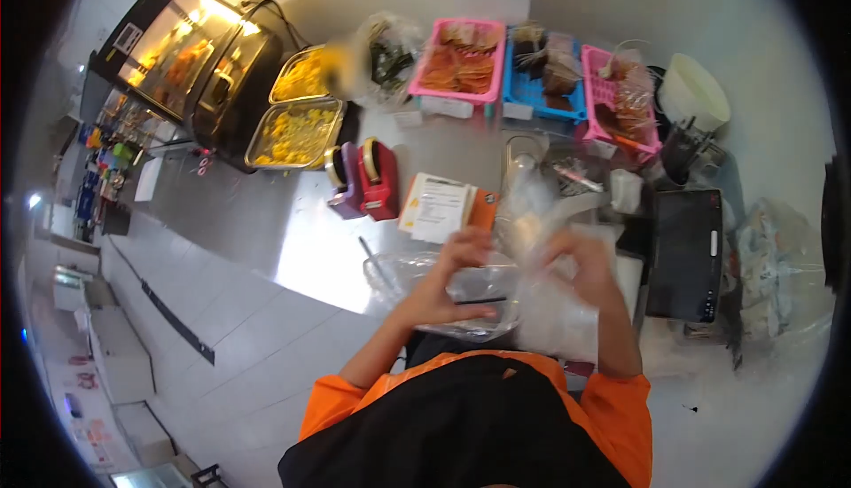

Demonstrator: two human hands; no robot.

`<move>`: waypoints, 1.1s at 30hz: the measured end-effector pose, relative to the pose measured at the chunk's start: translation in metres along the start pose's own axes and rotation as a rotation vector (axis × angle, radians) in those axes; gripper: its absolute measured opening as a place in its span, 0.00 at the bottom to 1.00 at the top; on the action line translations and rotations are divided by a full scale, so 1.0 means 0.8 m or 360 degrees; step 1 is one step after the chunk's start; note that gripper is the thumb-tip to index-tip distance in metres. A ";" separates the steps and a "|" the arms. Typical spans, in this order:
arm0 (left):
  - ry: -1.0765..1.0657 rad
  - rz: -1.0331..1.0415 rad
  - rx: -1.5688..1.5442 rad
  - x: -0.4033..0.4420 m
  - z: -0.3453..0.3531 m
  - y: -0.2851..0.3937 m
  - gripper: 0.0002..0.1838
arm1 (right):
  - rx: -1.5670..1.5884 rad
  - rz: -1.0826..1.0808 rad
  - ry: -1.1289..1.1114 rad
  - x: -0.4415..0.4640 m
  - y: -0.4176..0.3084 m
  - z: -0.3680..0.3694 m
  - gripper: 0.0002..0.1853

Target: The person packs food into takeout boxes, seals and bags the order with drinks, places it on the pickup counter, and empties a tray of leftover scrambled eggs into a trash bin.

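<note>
Across the far left of the tabletop (239,213) stands a lit food warmer (182,54), the biggest thing on it from where I'm standing. Over at the right lies a dark tablet (684,257). A clear bag (403,271) lies crumpled along the near edge, under the left hand, and more clear plastic (554,315) hangs below the right hand. Right of the warmer sit two trays (285,166) of yellow food; at the far side is a row of three baskets: pink (500,58), blue (532,89), then pink again. The left hand (436,289) is open, thumb and fingers spread apart over the bag. The right hand (585,266), blurred, has its fingers curled at the plastic; I can't tell whether it grips it. Beyond the left hand lie some papers (439,209), with a red tape dispenser (379,182) to their left. A thin black stick (483,300) shows by the left thumb.
</note>
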State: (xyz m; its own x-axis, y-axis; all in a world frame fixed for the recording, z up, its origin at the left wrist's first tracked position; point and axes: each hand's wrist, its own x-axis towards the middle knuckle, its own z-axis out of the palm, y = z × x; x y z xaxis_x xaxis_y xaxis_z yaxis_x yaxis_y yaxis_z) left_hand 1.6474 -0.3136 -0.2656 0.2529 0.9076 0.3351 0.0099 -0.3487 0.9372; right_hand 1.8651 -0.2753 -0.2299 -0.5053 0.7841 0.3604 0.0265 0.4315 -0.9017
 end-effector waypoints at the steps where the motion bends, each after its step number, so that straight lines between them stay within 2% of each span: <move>1: -0.0143 0.0117 0.0051 -0.010 -0.001 -0.010 0.14 | 0.0049 0.0027 -0.0441 0.006 -0.021 0.035 0.05; 2: -0.0288 0.0242 0.0093 -0.019 -0.003 -0.021 0.14 | -0.0270 -0.0086 -0.0698 0.000 -0.017 0.051 0.08; 3: -0.0439 0.0104 0.0297 -0.029 -0.005 -0.031 0.14 | -0.0521 0.0099 -0.0742 -0.004 -0.022 0.060 0.09; 6: -0.0958 -0.0318 0.0983 -0.066 -0.016 -0.077 0.13 | -0.0517 0.0412 -0.0534 -0.008 -0.008 0.074 0.11; 8: -0.1383 -0.0629 0.1562 -0.094 -0.023 -0.118 0.13 | -0.0185 0.0444 -0.0204 -0.004 -0.004 0.099 0.14; 9: -0.1459 -0.0657 0.1472 -0.093 -0.029 -0.112 0.13 | -0.0018 0.0457 -0.0033 -0.001 0.000 0.113 0.15; 11: -0.1622 -0.0701 0.1293 -0.083 -0.049 -0.085 0.14 | 0.0527 0.0701 0.0432 0.003 0.033 0.141 0.18; 12: -0.1564 -0.0606 0.0960 -0.071 -0.072 -0.077 0.14 | 0.0798 0.0812 0.0668 0.005 0.048 0.150 0.20; 13: -0.1498 -0.0511 0.0628 -0.051 -0.100 -0.067 0.15 | 0.0934 0.0930 0.0751 0.012 0.058 0.151 0.20; 14: -0.1382 -0.0968 0.0427 -0.019 -0.121 -0.041 0.13 | 0.1071 0.1045 0.0837 0.023 0.067 0.148 0.21; 15: -0.1033 -0.0767 0.0627 0.007 -0.141 -0.034 0.11 | 0.1209 0.1155 0.0922 0.032 0.078 0.145 0.21; 16: -0.0344 -0.0683 0.0814 0.019 -0.152 -0.055 0.11 | 0.1297 0.1231 0.0875 0.034 0.100 0.146 0.21; 17: -0.0060 -0.0585 0.0953 0.043 -0.161 -0.056 0.20 | 0.1385 0.1311 0.0824 0.031 0.130 0.149 0.21; 18: -0.0024 -0.0623 0.0962 0.049 -0.169 -0.094 0.25 | 0.1473 0.1390 0.0770 0.031 0.151 0.153 0.21; 20: 0.0047 -0.0693 0.0985 0.048 -0.180 -0.197 0.33 | 0.1165 0.1399 0.0775 0.043 0.164 0.165 0.21; 23: -0.0264 -0.1294 -0.0233 0.054 -0.167 -0.190 0.35 | 0.0940 0.1342 0.0769 0.053 0.194 0.170 0.21; 26: -0.0046 -0.1342 0.0090 0.053 -0.159 -0.147 0.41 | 0.0794 0.1238 0.0701 0.061 0.187 0.165 0.22; 29: 0.0148 -0.1082 -0.0013 0.032 -0.160 -0.098 0.33 | 0.0679 0.1081 0.0606 0.075 0.134 0.159 0.24; 30: 0.0258 -0.0880 -0.0109 0.022 -0.163 -0.095 0.36 | 0.0654 0.1026 0.0575 0.079 0.104 0.154 0.25; 32: 0.0067 -0.1055 0.0118 0.013 -0.163 0.009 0.45 | 0.0646 0.1276 0.0338 0.080 0.023 0.138 0.29; 33: -0.0101 -0.1000 0.0458 -0.001 -0.168 0.019 0.47 | 0.0617 0.1371 0.0244 0.074 -0.005 0.132 0.29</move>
State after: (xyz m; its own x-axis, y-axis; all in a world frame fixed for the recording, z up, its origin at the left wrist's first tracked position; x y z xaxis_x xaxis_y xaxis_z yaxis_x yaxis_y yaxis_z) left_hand 1.5173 -0.2879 -0.2386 0.1711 0.9454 -0.2773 0.4269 0.1825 0.8857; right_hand 1.7439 -0.2781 -0.2303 -0.3262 0.8250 -0.4615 0.0352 -0.4773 -0.8780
